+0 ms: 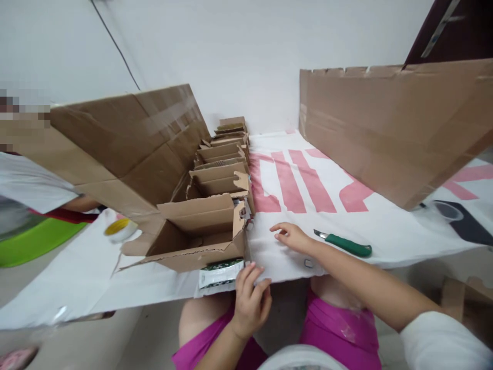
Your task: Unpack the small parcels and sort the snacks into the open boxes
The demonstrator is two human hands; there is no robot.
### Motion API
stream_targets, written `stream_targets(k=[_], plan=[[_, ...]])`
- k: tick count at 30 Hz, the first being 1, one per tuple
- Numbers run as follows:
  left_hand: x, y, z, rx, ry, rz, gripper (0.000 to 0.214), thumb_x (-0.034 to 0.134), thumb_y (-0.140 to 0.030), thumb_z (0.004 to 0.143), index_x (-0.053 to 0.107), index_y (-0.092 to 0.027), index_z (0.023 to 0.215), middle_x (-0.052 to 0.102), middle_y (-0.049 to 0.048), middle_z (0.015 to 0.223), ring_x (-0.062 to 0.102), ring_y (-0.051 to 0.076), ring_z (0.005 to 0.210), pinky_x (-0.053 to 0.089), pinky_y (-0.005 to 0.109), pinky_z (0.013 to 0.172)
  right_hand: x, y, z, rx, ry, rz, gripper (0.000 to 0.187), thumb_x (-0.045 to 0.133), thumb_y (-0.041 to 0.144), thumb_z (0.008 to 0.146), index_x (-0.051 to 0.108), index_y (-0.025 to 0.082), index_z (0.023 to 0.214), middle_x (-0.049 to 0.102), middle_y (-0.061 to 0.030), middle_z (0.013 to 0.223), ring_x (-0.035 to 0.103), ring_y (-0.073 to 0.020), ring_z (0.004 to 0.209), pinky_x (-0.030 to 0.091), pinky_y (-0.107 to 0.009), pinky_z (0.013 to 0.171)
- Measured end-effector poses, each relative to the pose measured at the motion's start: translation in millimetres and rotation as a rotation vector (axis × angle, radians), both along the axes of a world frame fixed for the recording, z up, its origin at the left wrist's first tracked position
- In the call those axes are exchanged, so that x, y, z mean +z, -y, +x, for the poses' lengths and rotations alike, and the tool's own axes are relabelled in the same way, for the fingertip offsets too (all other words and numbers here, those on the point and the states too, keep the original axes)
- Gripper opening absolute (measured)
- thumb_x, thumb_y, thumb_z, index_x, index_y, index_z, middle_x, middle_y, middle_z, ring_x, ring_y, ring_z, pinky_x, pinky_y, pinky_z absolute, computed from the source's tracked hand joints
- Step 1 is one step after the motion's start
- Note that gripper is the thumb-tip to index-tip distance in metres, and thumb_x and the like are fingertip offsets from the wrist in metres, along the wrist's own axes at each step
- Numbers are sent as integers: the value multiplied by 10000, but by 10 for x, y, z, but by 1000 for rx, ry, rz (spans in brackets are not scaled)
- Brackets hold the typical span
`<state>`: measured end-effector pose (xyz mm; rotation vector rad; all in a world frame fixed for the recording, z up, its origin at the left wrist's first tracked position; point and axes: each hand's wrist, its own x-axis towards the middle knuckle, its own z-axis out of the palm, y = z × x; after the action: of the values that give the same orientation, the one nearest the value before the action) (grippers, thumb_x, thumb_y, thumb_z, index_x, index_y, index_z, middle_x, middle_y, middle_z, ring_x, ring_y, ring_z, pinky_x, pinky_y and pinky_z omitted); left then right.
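My left hand (pixel 249 298) is at the near edge of the white sheet (pixel 308 226), its fingers curled round a small green-and-white packet (pixel 221 273) that lies half under the nearest open cardboard box (pixel 200 234). My right hand (pixel 291 236) rests flat on the white sheet, fingers stretched toward the box, holding nothing. A green-handled utility knife (pixel 346 244) lies just right of that hand, not touched.
A row of several small open cardboard boxes (pixel 223 159) runs back to the wall. Large cardboard sheets stand left (pixel 131 139) and right (pixel 393 123). A tape roll (pixel 119 228) lies at the left near another person's sleeve (pixel 34 182) and a green basin (pixel 34 241).
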<state>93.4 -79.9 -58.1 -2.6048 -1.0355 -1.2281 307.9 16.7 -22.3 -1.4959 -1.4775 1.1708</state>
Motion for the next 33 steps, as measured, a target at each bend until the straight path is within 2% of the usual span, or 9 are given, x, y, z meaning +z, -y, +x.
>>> stream_targets(k=[4, 9, 14, 18, 20, 24, 28, 30, 33], plan=[[-13, 85, 38, -87, -13, -61, 289, 510, -22, 764, 593, -185, 987, 590, 124, 1141, 494, 293, 1215, 492, 475, 942, -73, -301, -431, 75, -78, -115, 302, 537, 155, 863, 634, 195, 1146, 687, -7, 768, 648, -109, 636, 472, -174, 491], [-101, 140, -65, -80, -13, -117, 305, 484, -23, 762, 596, -191, 990, 588, 123, 1150, 516, 283, 1206, 508, 473, 948, -158, -527, -702, 132, -88, -171, 222, 582, 200, 898, 612, 162, 1115, 673, -44, 996, 621, -83, 623, 491, -188, 492], [-133, 135, -111, -90, -2, -134, 312, 479, -26, 753, 594, -197, 987, 599, 122, 1141, 532, 283, 1196, 519, 472, 941, -192, -530, -688, 163, -56, -187, 234, 576, 307, 925, 598, 136, 1083, 658, -21, 923, 617, -93, 656, 533, -235, 563], [-97, 120, -80, -134, 36, -163, 316, 478, -24, 762, 590, -200, 999, 596, 126, 1132, 546, 271, 1164, 511, 465, 943, -161, -460, -559, 166, -44, -140, 212, 585, 211, 892, 632, 153, 1091, 674, -21, 797, 612, -85, 559, 469, -185, 482], [-64, 112, -48, -169, 91, -247, 284, 476, -40, 788, 593, -200, 990, 594, 126, 1114, 563, 253, 1119, 509, 436, 928, -112, -391, -485, 165, -30, -91, 231, 564, 170, 874, 650, 160, 1088, 691, -47, 849, 613, -84, 544, 465, -186, 478], [35, 64, 53, -186, 354, -651, 124, 502, -201, 872, 608, -189, 934, 609, 97, 951, 605, 204, 918, 514, 354, 809, 81, -67, -265, 192, 8, 59, 275, 538, 132, 824, 677, 160, 1059, 620, -113, 1211, 648, -108, 683, 554, -278, 663], [213, -50, 201, -129, 888, -1272, 328, 586, -495, 829, 564, -169, 853, 583, 26, 761, 598, 144, 674, 478, 261, 604, 331, 477, 62, 409, 236, 480, 385, 481, 160, 869, 608, 185, 1232, 597, -111, 1283, 574, -201, 1151, 467, -373, 993], [310, -103, 274, -144, 1078, -1508, 416, 628, -565, 772, 539, -168, 857, 585, 12, 767, 594, 124, 626, 443, 226, 530, 418, 724, 195, 546, 437, 621, 429, 410, 150, 910, 545, 195, 1314, 591, -110, 1315, 556, -207, 1188, 459, -372, 999], [392, -145, 367, -194, 1154, -1729, 447, 693, -559, 713, 505, -176, 847, 576, -10, 725, 589, 114, 578, 405, 198, 467, 461, 966, 285, 685, 685, 657, 427, 341, 145, 946, 550, 217, 1311, 612, -97, 1304, 625, -223, 1049, 505, -378, 885]])
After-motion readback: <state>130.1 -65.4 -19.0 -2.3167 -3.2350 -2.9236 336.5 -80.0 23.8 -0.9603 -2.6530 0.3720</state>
